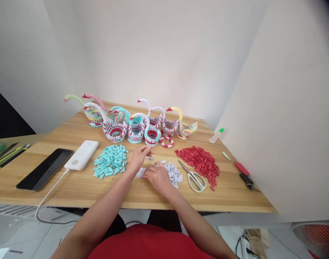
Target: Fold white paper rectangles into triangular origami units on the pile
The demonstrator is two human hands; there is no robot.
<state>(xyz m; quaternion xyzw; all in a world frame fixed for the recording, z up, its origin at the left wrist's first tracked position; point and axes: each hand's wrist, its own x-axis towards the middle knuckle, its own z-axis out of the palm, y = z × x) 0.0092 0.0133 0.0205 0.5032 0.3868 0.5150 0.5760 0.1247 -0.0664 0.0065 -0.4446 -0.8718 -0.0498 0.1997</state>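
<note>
My left hand (140, 157) is closed in a pinch, with a small row of white folded paper pieces (149, 158) just under its fingertips. My right hand (158, 176) lies low on the table, its fingers bent over the near side of a pile of white paper triangles (174, 173). What its fingertips grip is hidden. A flat white paper piece (141, 172) lies at those fingertips. To the left is a heap of turquoise paper triangles (111, 160); to the right spreads a heap of red paper triangles (199, 162). A red-and-white paper ring (167, 142) lies beyond my hands.
Several folded-paper swans (115, 131) stand along the back. White-handled scissors (194, 180) lie right of the white pile. A phone (45, 169) and a cabled white power bank (81, 154) are at left. A black-handled tool (246, 181) lies by the right wall.
</note>
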